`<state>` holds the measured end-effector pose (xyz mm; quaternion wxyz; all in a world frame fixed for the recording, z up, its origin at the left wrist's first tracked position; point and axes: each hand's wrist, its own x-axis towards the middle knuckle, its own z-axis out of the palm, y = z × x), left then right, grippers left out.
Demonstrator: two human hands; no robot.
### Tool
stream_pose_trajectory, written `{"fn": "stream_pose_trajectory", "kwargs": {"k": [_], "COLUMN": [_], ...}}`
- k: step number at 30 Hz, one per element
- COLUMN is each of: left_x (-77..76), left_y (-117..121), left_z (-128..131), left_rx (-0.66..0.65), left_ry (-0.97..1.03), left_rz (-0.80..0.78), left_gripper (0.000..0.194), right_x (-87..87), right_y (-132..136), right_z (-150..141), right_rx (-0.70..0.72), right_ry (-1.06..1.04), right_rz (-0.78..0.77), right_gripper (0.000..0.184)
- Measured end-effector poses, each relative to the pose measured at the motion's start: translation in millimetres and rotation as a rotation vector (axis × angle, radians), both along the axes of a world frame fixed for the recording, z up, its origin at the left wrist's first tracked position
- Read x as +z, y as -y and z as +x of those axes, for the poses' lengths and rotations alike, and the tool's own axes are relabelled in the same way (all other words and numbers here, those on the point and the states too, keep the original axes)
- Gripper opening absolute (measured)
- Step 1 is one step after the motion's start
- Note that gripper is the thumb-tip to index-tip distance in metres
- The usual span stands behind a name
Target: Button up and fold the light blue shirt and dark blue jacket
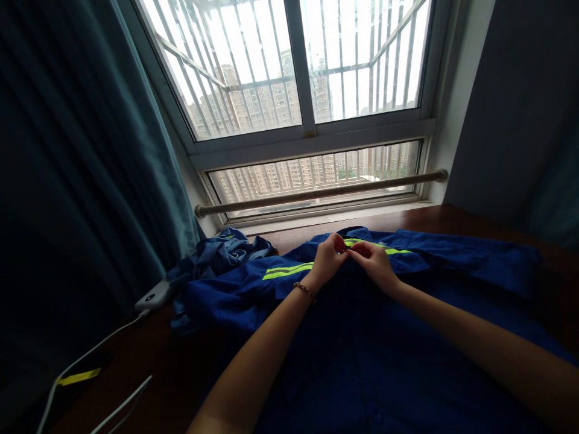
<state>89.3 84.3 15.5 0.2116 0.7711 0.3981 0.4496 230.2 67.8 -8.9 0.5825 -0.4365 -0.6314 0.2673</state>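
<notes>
A dark blue work jacket [244,283] with bright yellow-green stripes lies spread on the wooden surface, its collar toward the window. Over its upper front, my left hand [328,260] is closed in a pinch, a beaded bracelet [304,292] on its wrist. My right hand [374,263] is also closed, thumb and fingertips pressed together. The fingertips of both hands almost meet near the yellow-green stripe [393,250]. What they pinch is too small and dark to make out. Low on the jacket front a round button [375,412] shows dimly.
Left of the jacket lies a crumpled blue cloth [226,247]. Beside it is a pale device [156,295] with a white cable [97,348] plugged in. A yellow strip [79,378] lies lower left. Ahead, a metal rail [321,193] crosses the window; a curtain [149,157] hangs left.
</notes>
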Motion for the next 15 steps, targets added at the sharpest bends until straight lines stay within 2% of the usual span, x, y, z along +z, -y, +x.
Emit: {"fn": "stream_pose_trajectory", "kwargs": {"k": [6,10,13,15], "left_x": [-7.4,-3.9,3.9,12.0], "left_y": [8.8,8.0,1.6,-4.2], "left_z": [9.0,9.0,2.2,-6.5], "left_rx": [0.078,0.102,0.128,0.189], "left_ry": [-0.092,-0.008,0.061,0.116], "left_rz": [0.138,0.071,0.017,-0.023], "left_gripper": [0.018,0.018,0.021,0.022], "right_x": [1.4,2.1,1.0,1.6], "right_y": [5.0,2.7,-6.2,-15.9], "right_z": [0.0,2.8,8.9,17.3], "right_rx": [-0.094,-0.175,-0.164,-0.220], "right_ry": [0.073,0.102,-0.039,-0.125], "right_rz": [0.047,0.056,-0.033,-0.067], "right_gripper": [0.023,0.021,0.022,0.023]}}
